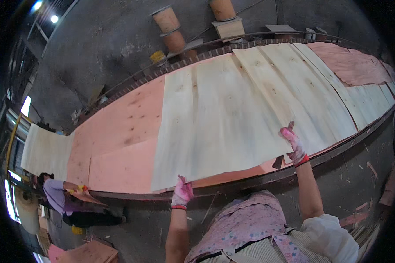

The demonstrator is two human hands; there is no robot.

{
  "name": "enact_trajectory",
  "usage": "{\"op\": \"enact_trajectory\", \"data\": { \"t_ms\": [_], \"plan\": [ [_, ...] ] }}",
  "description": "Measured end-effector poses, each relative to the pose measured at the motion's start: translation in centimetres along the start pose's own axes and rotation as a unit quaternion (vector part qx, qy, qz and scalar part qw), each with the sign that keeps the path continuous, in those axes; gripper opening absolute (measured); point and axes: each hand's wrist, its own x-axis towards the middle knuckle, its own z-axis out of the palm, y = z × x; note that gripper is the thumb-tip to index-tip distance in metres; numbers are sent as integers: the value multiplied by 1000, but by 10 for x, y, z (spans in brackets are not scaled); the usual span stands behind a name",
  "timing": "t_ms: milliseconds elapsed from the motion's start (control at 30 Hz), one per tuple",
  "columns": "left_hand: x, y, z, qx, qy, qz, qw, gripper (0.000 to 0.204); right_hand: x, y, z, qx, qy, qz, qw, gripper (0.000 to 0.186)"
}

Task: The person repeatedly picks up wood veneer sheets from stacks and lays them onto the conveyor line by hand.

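Left hand [182,192], in a pink-stained glove with a red cuff, grasps the near edge of a broad, pale wood veneer sheet [219,127]. Right hand [295,143], gloved alike, sits by its right end; whether it grips, I cannot tell. The sheet lies partly over a flat, salmon-pink sheet [118,122] on a long, dark-edged desk [250,183]. Aligning the veneer seems the step in hand; the next move likely calls for 2 hands guiding it evenly.
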Motion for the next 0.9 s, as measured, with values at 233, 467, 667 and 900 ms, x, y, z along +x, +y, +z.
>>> {"op": "enact_trajectory", "data": {
  "t_ms": [233, 467, 667, 900],
  "plan": [
    [-4, 11, -22, -10, 11, -118, 993, 24, -17, 67, -54, -75, 69, 60, 993, 22],
    [68, 38, 1, 212, -175, -287, 918, 44, 72, 133, -99, -147, 143, -4, 979, 20],
    [61, 22, 11, 91, -41, -480, 872, 44, 26, 152, -71, -106, 445, -19, 889, 25],
    [81, 3, 11, 51, 29, -510, 858, 51, -82, 270, -40, -16, 542, 5, 840, 12]
  ]
}}
